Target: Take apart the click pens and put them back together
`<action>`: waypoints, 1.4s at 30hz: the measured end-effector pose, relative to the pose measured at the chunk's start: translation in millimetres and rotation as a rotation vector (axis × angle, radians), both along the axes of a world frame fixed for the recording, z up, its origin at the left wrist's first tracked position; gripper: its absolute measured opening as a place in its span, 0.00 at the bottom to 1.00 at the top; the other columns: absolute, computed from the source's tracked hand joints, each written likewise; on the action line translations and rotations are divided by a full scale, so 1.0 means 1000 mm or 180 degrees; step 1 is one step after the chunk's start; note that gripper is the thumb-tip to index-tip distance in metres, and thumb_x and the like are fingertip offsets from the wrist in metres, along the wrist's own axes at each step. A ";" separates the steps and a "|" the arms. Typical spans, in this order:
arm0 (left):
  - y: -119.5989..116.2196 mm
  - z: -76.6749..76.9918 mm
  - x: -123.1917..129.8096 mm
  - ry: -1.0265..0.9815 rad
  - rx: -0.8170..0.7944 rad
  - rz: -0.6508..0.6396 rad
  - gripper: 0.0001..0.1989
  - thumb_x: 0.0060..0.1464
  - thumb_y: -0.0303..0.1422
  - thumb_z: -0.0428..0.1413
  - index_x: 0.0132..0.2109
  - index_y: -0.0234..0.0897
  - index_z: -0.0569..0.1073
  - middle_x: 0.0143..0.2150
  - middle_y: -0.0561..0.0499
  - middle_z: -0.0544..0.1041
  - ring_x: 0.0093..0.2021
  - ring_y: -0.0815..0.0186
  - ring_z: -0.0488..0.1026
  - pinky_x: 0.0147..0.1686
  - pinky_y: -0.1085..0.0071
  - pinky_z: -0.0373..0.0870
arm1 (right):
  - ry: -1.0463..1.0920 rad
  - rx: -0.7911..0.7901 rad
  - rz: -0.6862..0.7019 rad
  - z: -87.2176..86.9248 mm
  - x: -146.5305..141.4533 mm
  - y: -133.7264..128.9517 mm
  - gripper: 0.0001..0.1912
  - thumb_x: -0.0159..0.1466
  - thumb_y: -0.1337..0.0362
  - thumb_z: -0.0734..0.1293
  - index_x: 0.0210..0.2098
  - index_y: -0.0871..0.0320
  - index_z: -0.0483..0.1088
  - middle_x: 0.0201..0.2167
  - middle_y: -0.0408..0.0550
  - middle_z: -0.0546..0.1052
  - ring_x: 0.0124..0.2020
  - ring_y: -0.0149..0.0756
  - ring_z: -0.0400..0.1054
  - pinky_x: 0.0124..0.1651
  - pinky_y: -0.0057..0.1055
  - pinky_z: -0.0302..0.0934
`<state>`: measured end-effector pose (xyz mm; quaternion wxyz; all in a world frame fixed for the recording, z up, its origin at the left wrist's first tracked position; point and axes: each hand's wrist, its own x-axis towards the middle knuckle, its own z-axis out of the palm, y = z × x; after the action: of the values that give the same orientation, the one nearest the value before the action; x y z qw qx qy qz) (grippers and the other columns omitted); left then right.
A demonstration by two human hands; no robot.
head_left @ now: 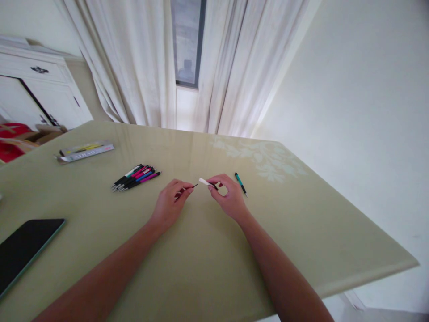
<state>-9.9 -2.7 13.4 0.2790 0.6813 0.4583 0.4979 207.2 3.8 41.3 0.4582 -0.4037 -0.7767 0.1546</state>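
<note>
Thin dark rod [195,185] and white piece [203,181], ends near each other above the tabletop [208,259].
I have my left hand [184,190] pinched on the rod and my right hand [219,188] pinched on the white piece, its dark end between my fingers. Just right of that hand I see a teal pen [240,184]; left of my left hand lies a bunch of pens [136,177], with a box [87,151] farther back and a tablet [28,246] at the near left.

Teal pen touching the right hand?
No, the teal pen lies on the table beyond the right hand, with a gap between.
</note>
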 end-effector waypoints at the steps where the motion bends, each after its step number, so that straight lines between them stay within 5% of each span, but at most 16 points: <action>1: 0.000 0.000 0.000 0.0034 0.0037 -0.0014 0.11 0.63 0.41 0.56 0.42 0.41 0.80 0.40 0.48 0.77 0.37 0.62 0.75 0.36 0.68 0.73 | -0.0011 -0.0007 -0.0006 0.000 0.000 0.000 0.07 0.66 0.67 0.67 0.43 0.54 0.76 0.39 0.48 0.79 0.41 0.37 0.72 0.46 0.34 0.66; 7: 0.004 -0.001 -0.004 -0.0002 0.0071 0.0237 0.11 0.64 0.41 0.55 0.41 0.41 0.78 0.39 0.48 0.78 0.36 0.62 0.74 0.35 0.68 0.71 | 0.0021 0.0025 -0.0088 -0.003 0.002 0.003 0.07 0.65 0.68 0.67 0.42 0.54 0.75 0.38 0.48 0.79 0.41 0.37 0.72 0.47 0.35 0.67; 20: 0.006 -0.002 -0.009 0.0556 0.0492 -0.0036 0.10 0.63 0.41 0.56 0.40 0.43 0.80 0.38 0.47 0.79 0.41 0.58 0.74 0.44 0.63 0.69 | -0.0380 -0.0198 0.0230 -0.006 0.010 0.003 0.10 0.63 0.72 0.66 0.41 0.55 0.76 0.37 0.47 0.77 0.39 0.36 0.71 0.45 0.33 0.66; 28: 0.005 -0.002 -0.008 0.0517 0.0332 -0.0100 0.14 0.65 0.43 0.53 0.41 0.43 0.80 0.37 0.48 0.80 0.40 0.58 0.75 0.42 0.64 0.70 | -0.0414 -0.0299 0.0358 -0.004 0.013 0.004 0.11 0.62 0.72 0.67 0.42 0.55 0.77 0.37 0.47 0.78 0.40 0.36 0.72 0.47 0.35 0.66; 42: 0.006 -0.001 -0.007 -0.0112 0.0086 -0.0159 0.10 0.53 0.42 0.65 0.39 0.44 0.83 0.42 0.47 0.81 0.40 0.59 0.78 0.40 0.64 0.75 | 0.0047 -0.0544 0.0623 -0.015 0.010 0.010 0.07 0.65 0.65 0.71 0.43 0.54 0.79 0.44 0.50 0.75 0.42 0.35 0.73 0.49 0.35 0.69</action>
<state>-16.4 3.6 12.4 0.2902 0.6875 0.4294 0.5087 217.7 13.9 26.0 0.4106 -0.3624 -0.7930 0.2671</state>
